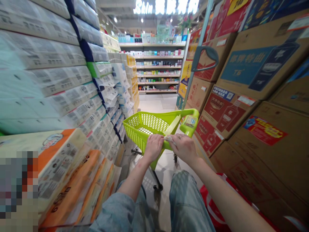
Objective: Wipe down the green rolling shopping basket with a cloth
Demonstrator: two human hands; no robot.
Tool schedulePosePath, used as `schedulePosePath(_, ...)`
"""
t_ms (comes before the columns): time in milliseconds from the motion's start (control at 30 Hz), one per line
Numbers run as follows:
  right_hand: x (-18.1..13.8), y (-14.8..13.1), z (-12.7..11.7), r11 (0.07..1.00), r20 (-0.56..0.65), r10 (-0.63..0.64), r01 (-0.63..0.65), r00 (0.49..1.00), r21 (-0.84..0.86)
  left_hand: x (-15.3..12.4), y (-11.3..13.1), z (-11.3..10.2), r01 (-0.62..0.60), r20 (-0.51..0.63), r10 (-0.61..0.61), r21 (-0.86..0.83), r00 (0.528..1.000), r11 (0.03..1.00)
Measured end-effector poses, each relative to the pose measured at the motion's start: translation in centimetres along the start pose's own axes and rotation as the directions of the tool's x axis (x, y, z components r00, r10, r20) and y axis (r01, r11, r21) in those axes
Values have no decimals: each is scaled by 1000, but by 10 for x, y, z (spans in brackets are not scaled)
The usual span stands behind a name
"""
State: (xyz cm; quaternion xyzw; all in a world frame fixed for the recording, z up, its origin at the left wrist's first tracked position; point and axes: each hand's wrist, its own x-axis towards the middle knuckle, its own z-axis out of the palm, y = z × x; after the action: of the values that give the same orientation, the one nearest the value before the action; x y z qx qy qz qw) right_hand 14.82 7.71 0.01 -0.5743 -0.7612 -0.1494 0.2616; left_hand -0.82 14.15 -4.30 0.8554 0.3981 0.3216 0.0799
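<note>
A lime-green shopping cart [161, 119] on small wheels stands in front of my legs, turned at an angle in the aisle. No goods show in the part of its perforated basket that I see. My left hand [154, 146] is closed over the near edge of the cart. Close beside it, my right hand [184, 147] is closed, pressing a crumpled white tissue [169, 138] against the cart's green bar. What the fingers do underneath is hidden. Right of this hand, a small label panel [189, 121] sits on the curved green frame.
Stacked tissue packs [58, 75] line the left side, with orange packs [72, 187] close to my left arm. Cardboard boxes [241, 67] rise on the right, behind a pole with a grey handle [205, 58]. Shelves of small goods [158, 66] stand ahead. A red bag [217, 206] lies low right.
</note>
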Motion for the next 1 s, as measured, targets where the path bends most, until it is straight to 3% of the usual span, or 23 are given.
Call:
schedulePosePath(233, 11, 11, -22, 993, 280, 105, -114, 954, 16, -6, 11, -10, -32, 72, 35, -50, 997, 998)
schedulePosePath(500, 21, 36, -26, 966, 463, 179, -244, 868, 84, 2, 5, -7, 17, 149, 10, -177, 989, 984)
schedulePosePath(767, 24, 43, -16, 968, 413, 250, -233, 876, -91, -5, 13, 2, -38, 145, 38, -8, 989, 999)
schedulePosePath(1000, 33, 40, -4, 969, 424, 203, -243, 883, 42, -6, 23, -1, -49, 137, 53, -33, 989, 998)
